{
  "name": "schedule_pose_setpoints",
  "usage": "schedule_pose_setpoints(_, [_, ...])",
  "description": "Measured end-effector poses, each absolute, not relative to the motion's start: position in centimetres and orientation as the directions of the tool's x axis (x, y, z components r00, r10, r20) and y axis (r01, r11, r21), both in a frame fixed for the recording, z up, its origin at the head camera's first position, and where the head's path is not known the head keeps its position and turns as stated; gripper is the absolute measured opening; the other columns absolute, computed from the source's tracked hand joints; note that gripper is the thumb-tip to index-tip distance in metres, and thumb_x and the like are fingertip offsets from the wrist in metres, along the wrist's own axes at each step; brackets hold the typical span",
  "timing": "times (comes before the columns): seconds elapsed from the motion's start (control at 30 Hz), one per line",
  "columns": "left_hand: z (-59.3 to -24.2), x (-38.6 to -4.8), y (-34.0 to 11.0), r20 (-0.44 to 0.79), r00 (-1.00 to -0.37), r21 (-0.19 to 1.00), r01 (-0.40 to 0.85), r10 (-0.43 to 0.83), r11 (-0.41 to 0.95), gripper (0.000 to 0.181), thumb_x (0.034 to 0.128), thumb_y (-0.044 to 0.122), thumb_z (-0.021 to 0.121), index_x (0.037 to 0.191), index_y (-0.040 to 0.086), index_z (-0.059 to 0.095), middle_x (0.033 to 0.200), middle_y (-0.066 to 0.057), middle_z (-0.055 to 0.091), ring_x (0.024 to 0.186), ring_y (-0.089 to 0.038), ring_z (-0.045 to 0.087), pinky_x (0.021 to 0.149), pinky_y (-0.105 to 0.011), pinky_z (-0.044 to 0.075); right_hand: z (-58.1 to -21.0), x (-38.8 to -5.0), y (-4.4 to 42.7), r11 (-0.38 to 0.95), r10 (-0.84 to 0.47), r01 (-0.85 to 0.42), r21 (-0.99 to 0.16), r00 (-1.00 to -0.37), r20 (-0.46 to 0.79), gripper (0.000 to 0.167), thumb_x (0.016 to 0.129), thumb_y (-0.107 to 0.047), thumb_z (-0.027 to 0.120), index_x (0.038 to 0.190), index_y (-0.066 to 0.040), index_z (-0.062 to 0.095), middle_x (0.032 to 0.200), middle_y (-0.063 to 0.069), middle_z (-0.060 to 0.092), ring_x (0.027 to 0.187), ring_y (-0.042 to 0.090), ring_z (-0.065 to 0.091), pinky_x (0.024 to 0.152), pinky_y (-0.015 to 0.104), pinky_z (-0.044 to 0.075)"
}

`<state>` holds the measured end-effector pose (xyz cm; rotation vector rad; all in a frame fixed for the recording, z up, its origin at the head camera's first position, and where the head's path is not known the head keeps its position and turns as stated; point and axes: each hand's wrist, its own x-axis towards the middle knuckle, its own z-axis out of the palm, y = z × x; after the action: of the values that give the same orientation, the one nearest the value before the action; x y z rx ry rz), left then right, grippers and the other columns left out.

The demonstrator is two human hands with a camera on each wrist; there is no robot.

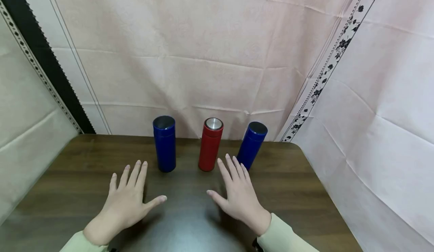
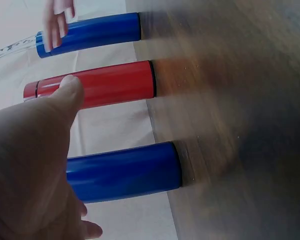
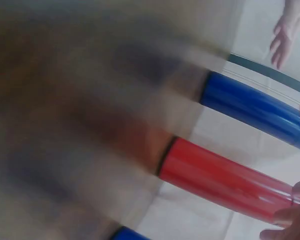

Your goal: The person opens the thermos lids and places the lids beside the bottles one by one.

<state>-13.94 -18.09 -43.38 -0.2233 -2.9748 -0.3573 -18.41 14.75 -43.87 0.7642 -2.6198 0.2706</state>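
Red flask [image 1: 210, 148] stands between left blue flask [image 1: 165, 148] and right blue flask [image 1: 251, 145], gaps probably for finger room; left hand [image 1: 127, 203] and right hand [image 1: 238, 195], thumbs out wide, empty, on its near side.

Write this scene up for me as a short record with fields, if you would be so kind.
Surface: brown wood-grain table
Left bottle: blue, dark top, upright
Middle bottle: red, silver-coloured top, upright
Right bottle: blue, dark top, upright
Left hand: fingers extended, over the table, holding nothing
Right hand: fingers extended, holding nothing; fingertips overlap the right bottle in the head view, contact unclear
Sleeves: pale green
Behind the bottles: pale, creased cloth
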Motion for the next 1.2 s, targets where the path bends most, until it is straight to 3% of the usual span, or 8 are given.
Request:
schedule_pose_setpoints(0.17, [-43.0, -14.7, -18.2, 0.210, -0.970, 0.298, 0.180, 0.120, 0.937, 0.116, 0.0787, 0.083, 0.041, 0.154, 0.001, 0.008, 0.155, -0.024, 0.021, 0.137, -0.049, 0.021, 0.102, -0.073, 0.011, -40.9, -19.1, 13.9, 0.738, -0.480, -0.624, -0.255, -0.752, 0.451, 0.080, 0.092, -0.055, 0.055, 0.155, -0.030, 0.014, 0.160, 0.002, 0.017, 0.145, 0.022, 0.018, 0.111, 0.052, 0.025])
schedule_pose_setpoints(0.37, [-42.9, -16.0, -18.9, 0.264, -0.960, 0.429, 0.201, 0.091, 0.881, 0.115, 0.0778, 0.076, 0.055, 0.152, -0.002, 0.014, 0.146, -0.030, 0.033, 0.129, -0.049, 0.037, 0.098, -0.068, 0.031, -37.6, -20.6, 12.9, 0.622, -0.469, -0.661, -0.419, -0.744, 0.476, 0.074, 0.093, -0.039, 0.062, 0.154, -0.021, 0.024, 0.154, -0.002, 0.031, 0.139, 0.014, 0.030, 0.109, 0.043, 0.034])
schedule_pose_setpoints(0.6, [-42.6, -18.3, -19.7, 0.309, -0.948, 0.488, 0.223, 0.072, 0.844, 0.109, 0.0785, 0.063, 0.068, 0.152, 0.001, 0.018, 0.143, -0.029, 0.037, 0.127, -0.047, 0.040, 0.096, -0.064, 0.037, -35.0, -22.0, 12.0, 0.583, -0.460, -0.650, -0.487, -0.759, 0.461, 0.070, 0.093, -0.040, 0.061, 0.153, -0.025, 0.027, 0.148, -0.002, 0.041, 0.132, 0.012, 0.039, 0.104, 0.039, 0.040])
schedule_pose_setpoints(0.9, [-43.0, -20.9, -19.9, 0.228, -0.971, 0.530, 0.186, 0.072, 0.827, 0.114, 0.0770, 0.070, 0.064, 0.153, 0.001, 0.013, 0.144, -0.027, 0.038, 0.129, -0.044, 0.040, 0.097, -0.063, 0.037, -34.0, -22.9, 9.0, 0.527, -0.483, -0.667, -0.527, -0.745, 0.460, 0.069, 0.093, -0.039, 0.061, 0.152, -0.031, 0.026, 0.147, -0.007, 0.040, 0.128, 0.011, 0.042, 0.099, 0.038, 0.045])
schedule_pose_setpoints(1.03, [-43.3, -22.2, -19.5, 0.222, -0.973, 0.564, 0.184, 0.067, 0.805, 0.112, 0.0756, 0.071, 0.063, 0.152, 0.003, 0.017, 0.145, -0.022, 0.039, 0.128, -0.040, 0.043, 0.096, -0.061, 0.040, -33.9, -23.6, 7.6, 0.523, -0.504, -0.682, -0.511, -0.731, 0.459, 0.065, 0.094, -0.041, 0.060, 0.150, -0.025, 0.032, 0.147, -0.006, 0.041, 0.129, 0.010, 0.043, 0.103, 0.034, 0.041])
schedule_pose_setpoints(1.2, [-43.6, -23.6, -18.9, 0.206, -0.976, 0.620, 0.187, 0.072, 0.762, 0.102, 0.0799, 0.062, 0.068, 0.151, 0.006, 0.021, 0.143, -0.018, 0.041, 0.125, -0.036, 0.046, 0.096, -0.059, 0.041, -34.1, -24.6, 6.0, 0.507, -0.527, -0.676, -0.534, -0.734, 0.429, 0.062, 0.095, -0.041, 0.060, 0.148, -0.016, 0.038, 0.144, -0.001, 0.044, 0.127, 0.014, 0.045, 0.102, 0.034, 0.042])
